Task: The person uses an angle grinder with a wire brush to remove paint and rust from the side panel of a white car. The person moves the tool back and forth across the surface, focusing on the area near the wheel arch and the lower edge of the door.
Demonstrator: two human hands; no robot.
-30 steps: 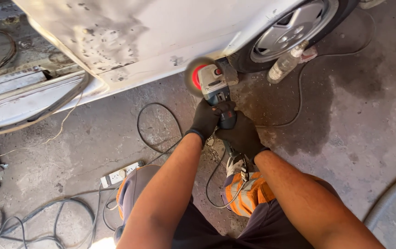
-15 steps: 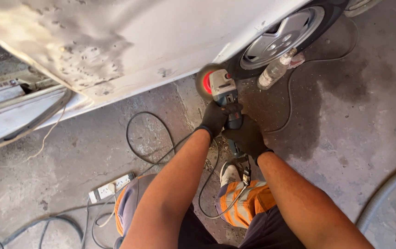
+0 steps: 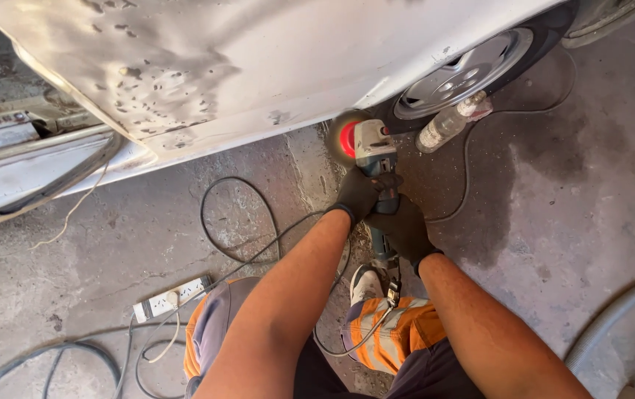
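Nearest us, our knees in orange-striped trousers (image 3: 391, 340) rest on the concrete floor (image 3: 591, 214). Ahead at twelve o'clock, our gloved left hand (image 3: 358, 193) and right hand (image 3: 405, 227) are both wrapped tight around the grinder (image 3: 374, 151), its red disc (image 3: 347, 138) against the lower edge of the white car panel (image 3: 258, 66). At one o'clock a plastic bottle (image 3: 447, 124) lies by the wheel (image 3: 473, 74); a power strip (image 3: 172, 297) sits at nine o'clock.

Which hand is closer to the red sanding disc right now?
Left. The left hand grips the grinder just behind the red disc; the right hand holds the handle farther back, toward the body.
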